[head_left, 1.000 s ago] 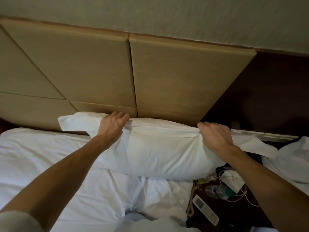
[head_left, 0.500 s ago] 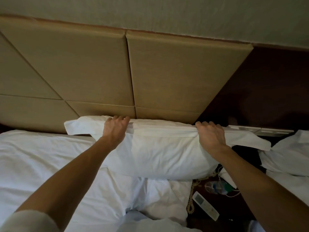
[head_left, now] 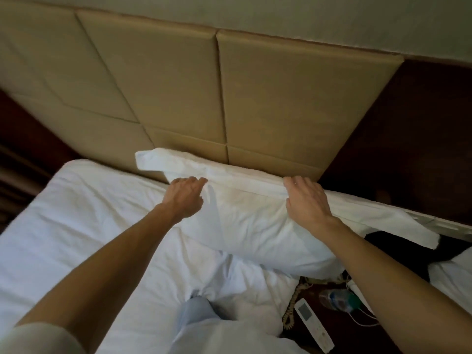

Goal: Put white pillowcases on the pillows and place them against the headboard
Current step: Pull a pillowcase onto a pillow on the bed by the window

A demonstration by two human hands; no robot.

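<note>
Left hand (head_left: 185, 198): gripped the pillow (head_left: 250, 221) at its top edge, fingers curled;
Right hand (head_left: 306, 203): clasped the same edge further right, fingers hooked over;
Pillow: lay white-cased across the bed (head_left: 89, 213), touching the headboard (head_left: 281, 98); overhung the mattress at its right end;
Dark surface beside bed (head_left: 357, 338): held a remote (head_left: 314, 325) and a water bottle (head_left: 337, 300)

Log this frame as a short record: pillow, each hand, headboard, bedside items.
pillow: white case on, lying lengthwise on the bed, right end overhanging the mattress edge
headboard: tan padded panels; the pillow's top edge sits at its base
left hand: fingers curled, holds the pillow's top edge
right hand: fingers curled over the top edge
bed: rumpled white sheet
bedside: remote control, water bottle, coiled cord
</note>
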